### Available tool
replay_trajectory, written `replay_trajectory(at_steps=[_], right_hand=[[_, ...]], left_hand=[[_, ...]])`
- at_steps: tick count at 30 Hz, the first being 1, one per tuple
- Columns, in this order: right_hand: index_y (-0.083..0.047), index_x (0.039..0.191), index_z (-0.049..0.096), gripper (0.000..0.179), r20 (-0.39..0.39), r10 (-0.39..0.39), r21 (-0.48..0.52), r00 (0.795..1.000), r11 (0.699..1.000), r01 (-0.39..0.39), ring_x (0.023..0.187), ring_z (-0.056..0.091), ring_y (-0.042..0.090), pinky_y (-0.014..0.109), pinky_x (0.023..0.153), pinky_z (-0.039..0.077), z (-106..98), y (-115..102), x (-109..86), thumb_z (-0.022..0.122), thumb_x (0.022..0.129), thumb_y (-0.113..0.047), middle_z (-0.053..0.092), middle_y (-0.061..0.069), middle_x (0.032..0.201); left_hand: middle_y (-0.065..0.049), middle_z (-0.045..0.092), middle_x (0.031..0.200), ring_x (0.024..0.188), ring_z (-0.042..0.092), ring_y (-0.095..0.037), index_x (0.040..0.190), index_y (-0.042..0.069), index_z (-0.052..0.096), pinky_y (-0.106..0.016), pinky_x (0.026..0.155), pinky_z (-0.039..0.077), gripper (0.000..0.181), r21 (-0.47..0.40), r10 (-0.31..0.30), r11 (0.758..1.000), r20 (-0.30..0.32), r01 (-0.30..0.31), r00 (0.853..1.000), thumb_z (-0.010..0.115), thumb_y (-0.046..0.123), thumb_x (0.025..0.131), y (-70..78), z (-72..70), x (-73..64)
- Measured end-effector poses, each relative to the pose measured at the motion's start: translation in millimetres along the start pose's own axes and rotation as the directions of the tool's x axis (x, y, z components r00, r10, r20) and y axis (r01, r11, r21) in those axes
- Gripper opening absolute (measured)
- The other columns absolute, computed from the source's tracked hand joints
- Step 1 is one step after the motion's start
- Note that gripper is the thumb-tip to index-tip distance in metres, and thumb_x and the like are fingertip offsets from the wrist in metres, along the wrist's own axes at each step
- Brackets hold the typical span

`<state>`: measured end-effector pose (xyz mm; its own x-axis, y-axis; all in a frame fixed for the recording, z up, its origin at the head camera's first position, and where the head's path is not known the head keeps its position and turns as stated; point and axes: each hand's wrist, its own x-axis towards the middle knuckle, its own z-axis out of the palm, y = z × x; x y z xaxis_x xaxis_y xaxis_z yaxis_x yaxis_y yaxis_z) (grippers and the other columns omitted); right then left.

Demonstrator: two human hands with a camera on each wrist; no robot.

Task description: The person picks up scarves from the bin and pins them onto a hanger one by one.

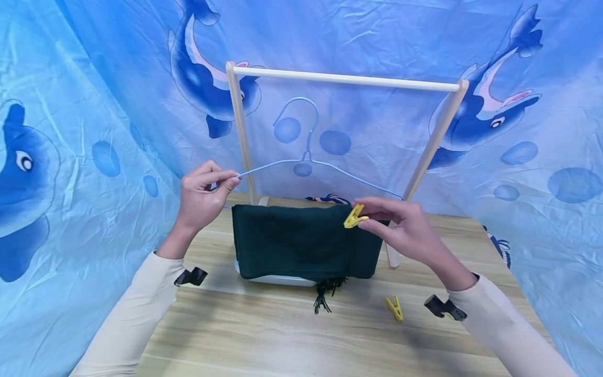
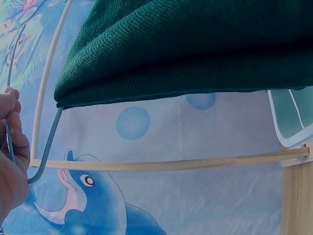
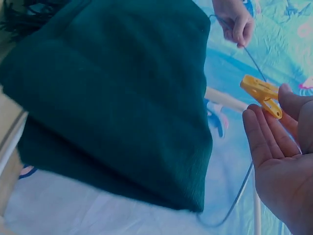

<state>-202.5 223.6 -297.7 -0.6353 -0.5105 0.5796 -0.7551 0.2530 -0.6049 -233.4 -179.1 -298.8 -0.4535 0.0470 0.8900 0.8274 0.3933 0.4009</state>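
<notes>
My left hand (image 1: 207,191) pinches the sloping left arm of a light-blue wire hanger (image 1: 308,152), whose hook points up. Over the hanger's bottom bar hangs a folded dark green scarf (image 1: 301,241) with a dark fringe (image 1: 324,296) at its lower edge. In the left wrist view, the hanger's bent corner shows beside the scarf's edge. Between thumb and fingers, my right hand (image 1: 398,225) holds a yellow clothespin (image 1: 354,217) in front of the scarf's upper right part. The right wrist view shows this clothespin (image 3: 259,90) apart from the cloth.
A second yellow clothespin (image 1: 394,309) lies on the wooden table (image 1: 273,335), front right. Behind the hanger stands a wooden rack with a white top rod (image 1: 344,78). A white-rimmed container (image 1: 282,280) is partly hidden under the scarf. Blue dolphin-print curtains (image 1: 377,31) surround the table.
</notes>
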Motion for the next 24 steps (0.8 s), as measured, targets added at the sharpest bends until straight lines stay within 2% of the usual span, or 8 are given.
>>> replay_trajectory(at_steps=[7, 11, 15, 24], right_hand=[[-0.006, 0.136, 0.064, 0.046, 0.003, 0.018, 0.061, 1.0, 0.998, -0.018, 0.1, 0.072, 0.015, 0.027, 0.084, 0.058, 27, -8, 21.7, 0.074, 0.091, 0.001, 0.075, 0.007, 0.114], [-0.004, 0.13, 0.067, 0.041, -0.007, 0.03, 0.087, 1.0, 0.996, -0.03, 0.099, 0.072, 0.015, 0.029, 0.085, 0.059, 41, -14, 33.1, 0.076, 0.091, -0.001, 0.075, 0.006, 0.114], [-0.004, 0.126, 0.068, 0.033, 0.001, 0.006, 0.102, 1.0, 0.995, -0.006, 0.102, 0.071, 0.014, 0.031, 0.084, 0.059, 55, -20, 48.5, 0.074, 0.093, -0.004, 0.073, 0.004, 0.116], [-0.006, 0.113, 0.069, 0.024, -0.015, 0.024, 0.102, 1.0, 0.995, -0.023, 0.092, 0.072, 0.01, 0.028, 0.079, 0.059, 93, -32, 78.4, 0.078, 0.092, -0.009, 0.075, 0.003, 0.105]], left_hand=[[-0.011, 0.057, 0.069, 0.066, 0.046, -0.009, 0.087, -0.007, 0.079, -0.021, 0.056, 0.025, 0.015, 0.003, -0.003, 1.0, -0.012, 0.003, 1.0, 0.079, -0.018, 0.076, 1.8, -0.2, -2.9], [-0.011, 0.056, 0.069, 0.066, 0.046, -0.009, 0.087, -0.008, 0.079, -0.021, 0.056, 0.025, 0.012, -0.003, -0.001, 1.0, -0.011, 0.001, 1.0, 0.079, -0.016, 0.078, 1.8, -0.6, -3.4], [-0.011, 0.056, 0.068, 0.066, 0.046, -0.009, 0.087, -0.008, 0.079, -0.021, 0.055, 0.024, 0.01, -0.01, 0.002, 1.0, -0.012, -0.002, 1.0, 0.079, -0.014, 0.079, 1.6, -1.4, -3.5], [-0.011, 0.057, 0.069, 0.066, 0.046, -0.01, 0.087, -0.007, 0.079, -0.022, 0.056, 0.024, 0.01, -0.006, 0.0, 1.0, -0.005, 0.0, 1.0, 0.079, -0.014, 0.079, 2.2, -2.1, -5.4]])
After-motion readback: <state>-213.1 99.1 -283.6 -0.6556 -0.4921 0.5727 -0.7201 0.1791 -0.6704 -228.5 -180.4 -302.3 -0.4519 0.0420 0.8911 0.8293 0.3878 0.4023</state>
